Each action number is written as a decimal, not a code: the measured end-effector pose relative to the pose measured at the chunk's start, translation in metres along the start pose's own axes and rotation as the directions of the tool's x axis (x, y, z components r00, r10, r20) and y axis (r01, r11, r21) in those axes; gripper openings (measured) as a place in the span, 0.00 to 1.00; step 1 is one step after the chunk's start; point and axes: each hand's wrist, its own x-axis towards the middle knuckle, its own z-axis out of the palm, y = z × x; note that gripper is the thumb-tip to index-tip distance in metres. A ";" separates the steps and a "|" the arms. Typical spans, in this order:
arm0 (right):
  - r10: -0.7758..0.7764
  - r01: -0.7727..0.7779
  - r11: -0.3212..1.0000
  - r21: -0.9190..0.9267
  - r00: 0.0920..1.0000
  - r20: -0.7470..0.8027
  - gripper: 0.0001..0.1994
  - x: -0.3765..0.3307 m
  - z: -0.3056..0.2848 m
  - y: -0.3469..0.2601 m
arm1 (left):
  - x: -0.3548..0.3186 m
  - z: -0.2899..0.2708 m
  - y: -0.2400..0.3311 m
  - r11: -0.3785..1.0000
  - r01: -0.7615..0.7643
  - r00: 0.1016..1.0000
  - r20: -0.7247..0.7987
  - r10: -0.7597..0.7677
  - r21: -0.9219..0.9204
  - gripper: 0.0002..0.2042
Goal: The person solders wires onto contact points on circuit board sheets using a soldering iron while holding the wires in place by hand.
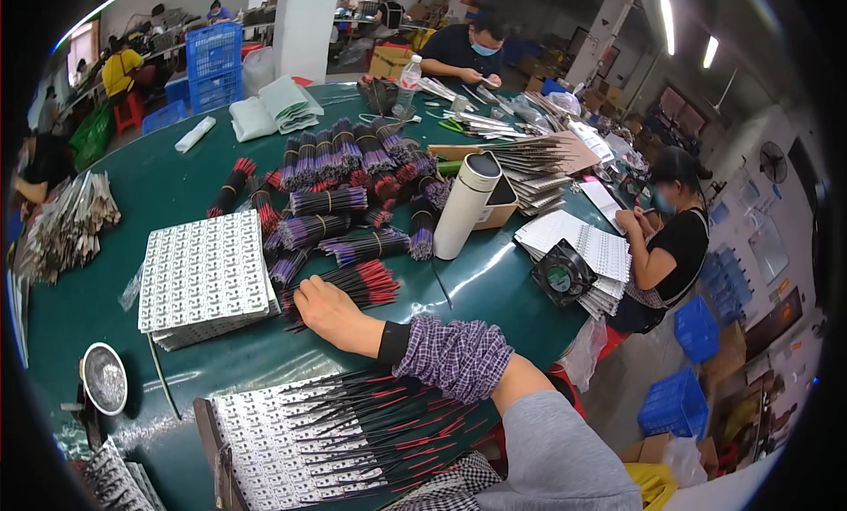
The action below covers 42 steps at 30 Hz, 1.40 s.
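Observation:
My right hand reaches forward over the green table, its fingers bent and closed on the end of a loose pile of thin black wires with red tips. The fingertips are partly hidden behind the hand. Left of it stands a thick stack of white printed sheets covered in a repeating black pattern. Close to me lies another printed sheet, with many black wires spread in rows across it, red ends toward the right. A dark bar lies along that sheet's left edge. My left hand is out of view.
Banded wire bundles are heaped beyond my hand, beside a white flask. A small black fan stands right, a metal cup left. Co-workers sit across the table and at its right.

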 end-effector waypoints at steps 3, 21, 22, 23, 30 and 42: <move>-0.035 0.033 0.999 -0.040 0.999 -0.031 0.10 -0.001 0.017 0.006 | 0.018 0.009 -0.010 1.000 -0.007 1.000 0.000 0.007 0.000 0.12; -0.226 0.224 0.974 -0.027 0.973 -0.057 0.07 0.036 -0.034 -0.001 | 0.043 0.043 -0.002 0.970 -0.134 0.982 0.104 0.157 -0.201 0.19; -0.306 0.304 0.951 -0.055 0.951 -0.036 0.08 0.040 -0.042 -0.009 | 0.044 0.047 -0.001 0.968 -0.136 0.979 0.121 0.165 -0.213 0.19; -0.383 0.381 0.921 -0.079 0.924 -0.011 0.09 0.044 -0.050 -0.017 | 0.044 0.051 0.000 0.965 -0.138 0.976 0.138 0.171 -0.223 0.20; -0.468 0.780 0.561 -0.278 0.575 0.671 0.12 0.045 -0.019 -0.084 | 0.043 0.048 -0.002 0.964 -0.146 0.971 0.154 0.183 -0.224 0.22; -0.044 -0.182 0.628 0.757 0.962 0.268 0.10 0.022 -0.030 -0.089 | 0.037 0.016 0.028 0.980 -0.039 0.998 0.031 0.046 -0.196 0.22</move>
